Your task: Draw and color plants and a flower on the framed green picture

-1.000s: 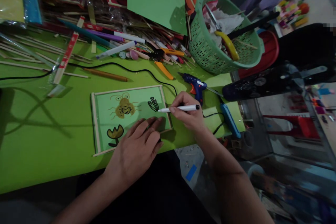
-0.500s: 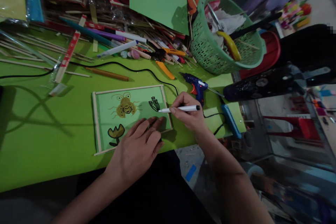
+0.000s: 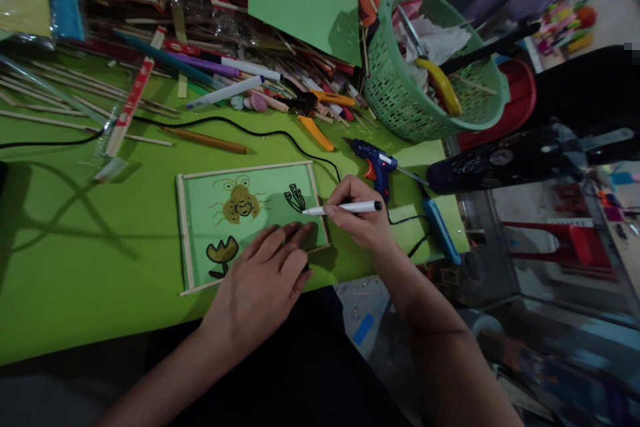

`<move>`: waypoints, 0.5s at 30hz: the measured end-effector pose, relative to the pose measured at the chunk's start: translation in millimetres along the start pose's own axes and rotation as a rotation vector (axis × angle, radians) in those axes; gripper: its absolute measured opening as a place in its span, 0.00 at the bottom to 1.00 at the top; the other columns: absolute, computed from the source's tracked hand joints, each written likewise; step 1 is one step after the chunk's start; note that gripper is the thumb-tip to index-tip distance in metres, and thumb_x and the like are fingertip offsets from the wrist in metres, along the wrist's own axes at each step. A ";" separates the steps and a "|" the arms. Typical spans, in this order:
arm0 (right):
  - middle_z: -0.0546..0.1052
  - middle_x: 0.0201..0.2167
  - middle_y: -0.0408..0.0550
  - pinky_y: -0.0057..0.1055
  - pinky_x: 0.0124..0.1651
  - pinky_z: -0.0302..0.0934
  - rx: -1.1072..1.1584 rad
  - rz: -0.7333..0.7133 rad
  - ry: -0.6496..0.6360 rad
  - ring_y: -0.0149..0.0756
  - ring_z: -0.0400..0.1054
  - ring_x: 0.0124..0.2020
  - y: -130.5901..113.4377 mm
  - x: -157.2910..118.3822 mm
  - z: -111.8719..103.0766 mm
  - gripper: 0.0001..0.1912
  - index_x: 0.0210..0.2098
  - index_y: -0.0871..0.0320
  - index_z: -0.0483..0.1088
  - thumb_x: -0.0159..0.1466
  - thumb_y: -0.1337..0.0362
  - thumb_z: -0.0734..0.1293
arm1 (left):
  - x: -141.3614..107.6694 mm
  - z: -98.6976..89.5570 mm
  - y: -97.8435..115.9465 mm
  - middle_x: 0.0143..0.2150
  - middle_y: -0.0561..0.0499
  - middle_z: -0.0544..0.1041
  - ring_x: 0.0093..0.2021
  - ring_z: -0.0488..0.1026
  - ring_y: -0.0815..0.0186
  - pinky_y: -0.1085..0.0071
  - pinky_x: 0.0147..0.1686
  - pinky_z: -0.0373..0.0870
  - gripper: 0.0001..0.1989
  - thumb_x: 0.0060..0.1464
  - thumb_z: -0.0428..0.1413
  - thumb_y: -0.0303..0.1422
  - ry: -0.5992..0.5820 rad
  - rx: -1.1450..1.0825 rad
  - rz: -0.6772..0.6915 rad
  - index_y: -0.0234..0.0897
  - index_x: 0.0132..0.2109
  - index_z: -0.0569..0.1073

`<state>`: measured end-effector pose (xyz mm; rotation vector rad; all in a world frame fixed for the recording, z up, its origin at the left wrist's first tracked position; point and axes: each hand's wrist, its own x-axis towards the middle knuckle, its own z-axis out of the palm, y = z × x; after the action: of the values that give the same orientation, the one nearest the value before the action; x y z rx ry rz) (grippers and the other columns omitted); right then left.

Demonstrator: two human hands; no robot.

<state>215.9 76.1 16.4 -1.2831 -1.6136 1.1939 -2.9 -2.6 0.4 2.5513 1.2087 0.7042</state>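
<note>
My right hand [image 3: 357, 213] is closed around a white marker [image 3: 340, 209] with a black end. The marker's tip touches the green card at the foot of a small black-outlined flower drawing [image 3: 295, 198]. Thin wooden sticks frame the green card [image 3: 273, 190], which also bears a brown bug drawing [image 3: 241, 203] and a brown tulip drawing [image 3: 223, 251]. My left hand [image 3: 265, 273] rests on the card's near edge, some fingers lying across it. Its thumb and bent forefinger close on a small dark thing, mostly hidden.
A blue glue gun [image 3: 375, 163] lies right of the card, its black cable [image 3: 240, 125] crossing behind. Beyond are a brown pen [image 3: 205, 140], orange-handled pliers [image 3: 317, 133], loose markers and sticks. A green basket [image 3: 400, 97] stands at the back right, near the table's right edge.
Little differs: the marker tip stays at the base of the flower stems, and both hands keep their places. The whole view has shifted very slightly.
</note>
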 end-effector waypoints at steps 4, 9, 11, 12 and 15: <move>0.73 0.26 0.37 0.32 0.30 0.53 -0.015 -0.006 0.007 0.30 0.58 0.25 -0.2 0.0 0.2 0.08 0.32 0.52 0.73 0.64 0.60 0.76 | -0.6 0.1 -0.1 0.64 0.40 0.82 0.63 0.79 0.50 0.47 0.62 0.80 0.06 0.72 0.52 0.27 -0.002 0.004 -0.004 0.37 0.44 0.73; 0.73 0.26 0.37 0.32 0.31 0.53 -0.003 -0.014 0.004 0.30 0.59 0.26 -0.8 -0.8 -0.3 0.07 0.32 0.53 0.73 0.64 0.63 0.75 | -0.8 1.3 -0.6 0.65 0.40 0.81 0.64 0.78 0.50 0.47 0.63 0.79 0.06 0.72 0.53 0.28 0.003 0.001 -0.001 0.38 0.45 0.74; 0.72 0.26 0.37 0.32 0.31 0.53 -0.002 -0.014 0.003 0.30 0.59 0.26 -1.1 -0.6 -0.1 0.07 0.32 0.53 0.73 0.64 0.62 0.75 | -0.5 1.5 -0.5 0.65 0.41 0.82 0.64 0.78 0.50 0.48 0.64 0.79 0.07 0.73 0.52 0.28 0.005 0.001 -0.001 0.38 0.45 0.74; 0.72 0.26 0.37 0.32 0.31 0.53 -0.005 -0.013 0.005 0.30 0.59 0.26 -1.1 -0.4 0.0 0.08 0.32 0.53 0.73 0.64 0.62 0.75 | -0.3 1.4 -0.5 0.64 0.41 0.82 0.64 0.79 0.51 0.48 0.64 0.79 0.07 0.73 0.51 0.28 0.007 0.001 -0.002 0.38 0.44 0.74; 0.72 0.26 0.38 0.31 0.30 0.53 -0.025 -0.005 0.003 0.30 0.59 0.26 -0.3 0.2 0.0 0.08 0.32 0.54 0.73 0.64 0.61 0.75 | 0.0 1.0 -0.4 0.64 0.42 0.82 0.63 0.79 0.51 0.49 0.64 0.79 0.09 0.73 0.51 0.28 0.013 0.006 -0.007 0.38 0.43 0.74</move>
<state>215.8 76.3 16.7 -1.2949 -1.6333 1.1724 -2.7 -2.3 -0.7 2.5501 1.2243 0.7175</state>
